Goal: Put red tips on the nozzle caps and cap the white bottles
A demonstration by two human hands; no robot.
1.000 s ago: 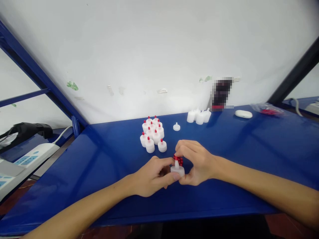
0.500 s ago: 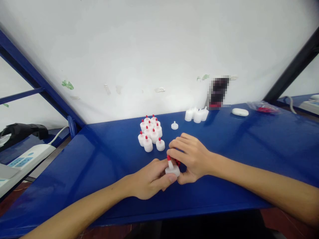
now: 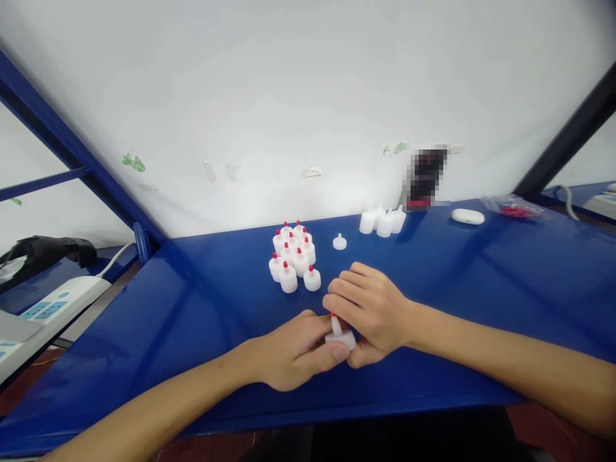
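Between thumb and fingers, my left hand (image 3: 293,356) grips a small white nozzle bottle (image 3: 341,339), its red-tipped spout pointing up. My right hand (image 3: 373,311) is curled against the bottle's right side, with the index finger over the red tip (image 3: 333,314) and the thumb beside the body. Small red caps showed under its fingers a moment ago; its palm is now hidden. Just beyond the hands stands a cluster of several white bottles with red caps (image 3: 289,280). One such bottle (image 3: 312,280) is slightly apart, nearest my hands.
A loose white nozzle top (image 3: 339,243) sits on the blue table (image 3: 216,301). Several white bottles without red caps (image 3: 384,224) stand near the wall. Farther right lie a white rounded case (image 3: 468,217) and a clear bag of red pieces (image 3: 514,210). A power strip (image 3: 62,301) is at left.
My right index finger has come down over the bottle's red tip, covering most of it. Both hands and the bottle sit slightly lower and farther right in view.
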